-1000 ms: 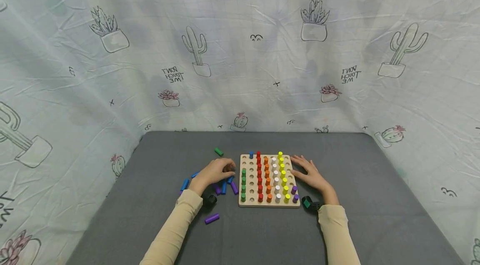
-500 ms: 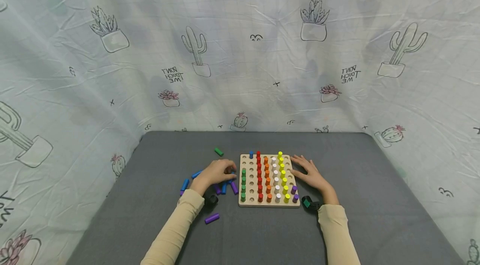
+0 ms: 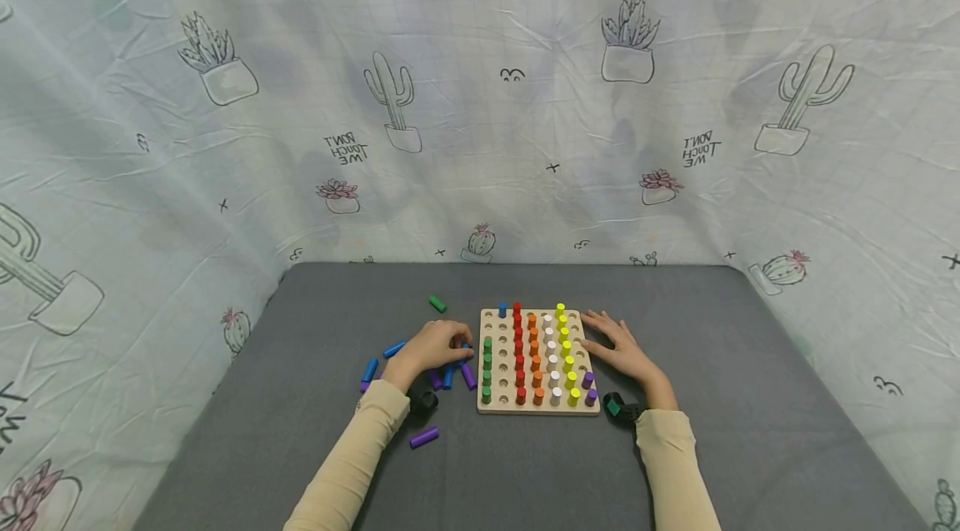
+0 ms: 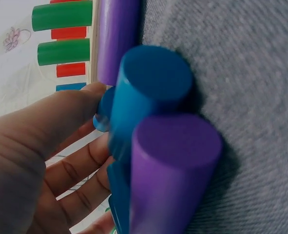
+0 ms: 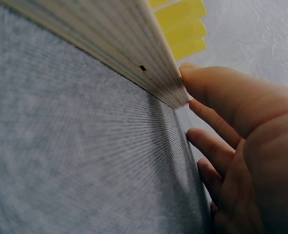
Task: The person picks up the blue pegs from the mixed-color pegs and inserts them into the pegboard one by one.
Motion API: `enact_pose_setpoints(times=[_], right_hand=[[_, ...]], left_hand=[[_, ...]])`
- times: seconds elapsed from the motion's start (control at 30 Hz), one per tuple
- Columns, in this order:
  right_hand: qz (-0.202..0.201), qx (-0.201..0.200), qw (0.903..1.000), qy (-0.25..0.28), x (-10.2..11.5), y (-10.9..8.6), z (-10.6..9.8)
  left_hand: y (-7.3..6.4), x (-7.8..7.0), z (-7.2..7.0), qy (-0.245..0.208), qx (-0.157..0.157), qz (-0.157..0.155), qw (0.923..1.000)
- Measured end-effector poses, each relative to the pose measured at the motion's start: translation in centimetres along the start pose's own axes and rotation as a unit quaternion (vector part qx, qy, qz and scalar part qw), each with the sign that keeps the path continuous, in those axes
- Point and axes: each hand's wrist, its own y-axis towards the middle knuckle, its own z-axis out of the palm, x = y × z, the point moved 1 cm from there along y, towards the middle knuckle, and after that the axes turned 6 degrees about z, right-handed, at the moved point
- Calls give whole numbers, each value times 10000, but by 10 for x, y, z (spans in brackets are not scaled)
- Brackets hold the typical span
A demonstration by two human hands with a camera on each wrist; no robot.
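Observation:
My left hand (image 3: 433, 346) is low over a cluster of loose pegs, just left of a wooden pegboard (image 3: 540, 411). Between its thumb and fingertips it pinches a blue peg (image 4: 104, 111), partly hidden in the left wrist view. Close by lie another blue peg (image 4: 156, 75) and purple pegs (image 4: 175, 146). My right hand (image 3: 626, 356) rests at the board's right side, fingers extended, with its thumb (image 5: 202, 78) touching the edge. Upright pegs fill parts of the board's columns: green, red, orange, white, yellow and purple. One blue peg (image 3: 502, 311) stands at the back.
A lone green peg (image 3: 438, 304) lies behind the left hand, and a purple peg (image 3: 424, 438) lies in front of it. More blue pegs (image 3: 371, 369) are scattered to the left. The grey tabletop (image 3: 525, 481) meets a printed curtain (image 3: 450, 139) at the back.
The left hand has shifted slightly right and nearer to me, its thumb and fingers coming together at the blue peg. My right hand and the board have stayed still.

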Motion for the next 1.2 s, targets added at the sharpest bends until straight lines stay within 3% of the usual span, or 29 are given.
enact_pose_setpoints(times=[0.5, 0.87, 1.2], right_hand=[[114, -69, 9998, -159, 3, 0, 3], [-27, -82, 10000, -25, 3, 1, 1], [-32, -22, 10000, -25, 2, 1, -1]], left_hand=[[1, 1, -3, -606, 12, -156, 9980], [3, 4, -4, -1049, -242, -260, 9939], [4, -1, -8, -1114, -443, -432, 9919]])
